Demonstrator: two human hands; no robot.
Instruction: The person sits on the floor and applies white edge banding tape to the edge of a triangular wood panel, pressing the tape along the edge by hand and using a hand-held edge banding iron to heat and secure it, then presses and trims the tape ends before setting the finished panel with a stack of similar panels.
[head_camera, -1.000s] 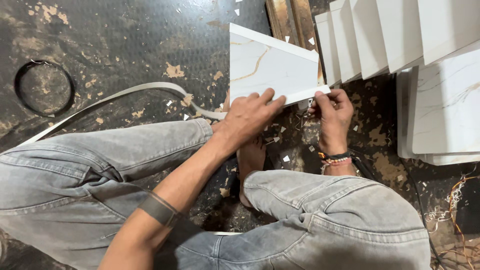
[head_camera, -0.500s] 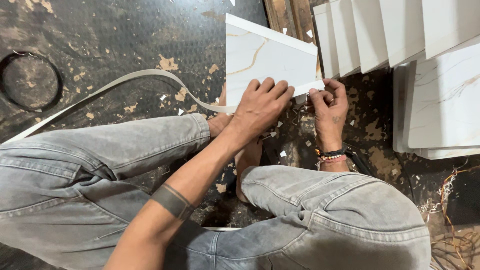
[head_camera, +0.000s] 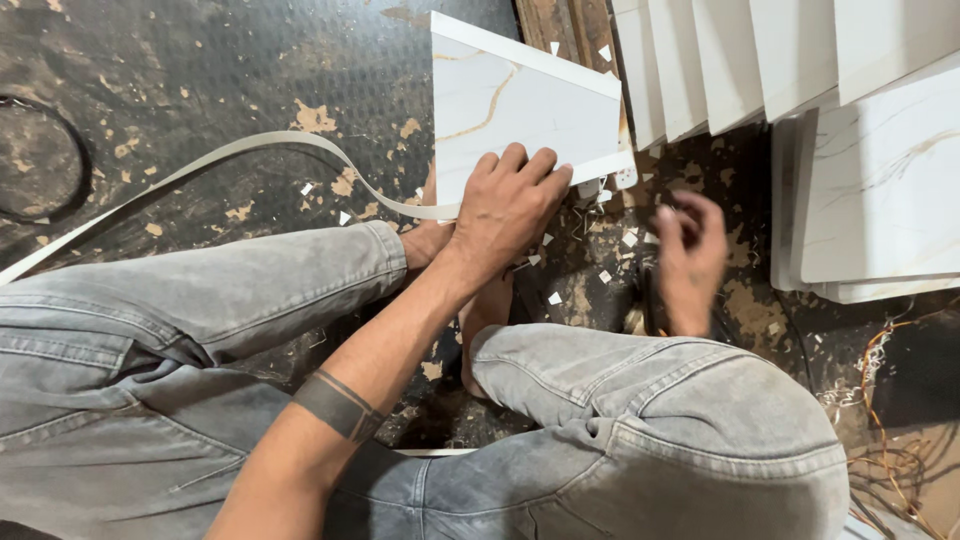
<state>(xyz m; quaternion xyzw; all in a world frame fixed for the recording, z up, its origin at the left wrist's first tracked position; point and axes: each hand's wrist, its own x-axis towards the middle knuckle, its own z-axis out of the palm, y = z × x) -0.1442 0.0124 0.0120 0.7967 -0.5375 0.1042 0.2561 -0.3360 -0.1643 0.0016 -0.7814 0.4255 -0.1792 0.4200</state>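
**Marbled panel pinned flat under left hand; right hand off the work**

Nearest the camera, two bent knees in faded grey denim (head_camera: 640, 420) are seen, the cloth creased and dusty. A dark band is noted around the left forearm, which runs up and to the right from the lower frame.

The left hand (head_camera: 505, 205) is laid palm down, fingers extended and slightly spread, pressed on the near edge of a white panel (head_camera: 520, 110). Nothing is gripped; the panel is held only by downward pressure. The right hand (head_camera: 688, 250) is blurred, raised just right of the left hand and clear of the panel, fingers loosely curled; whether anything is pinched cannot be told.

The panel is a flat, glossy rectangle with thin tan veining. Its long axis runs from upper left to lower right, the far corner pointing away from the left hand. A thin, flexible, off-white edge strip (head_camera: 230, 160) is seen emerging beneath the left palm and curving away to the left across the floor.

The floor (head_camera: 200, 70) is dark, textured and flaked, littered with small white chips. Beyond the right hand, similar white panels (head_camera: 860, 170) are stacked and fanned.
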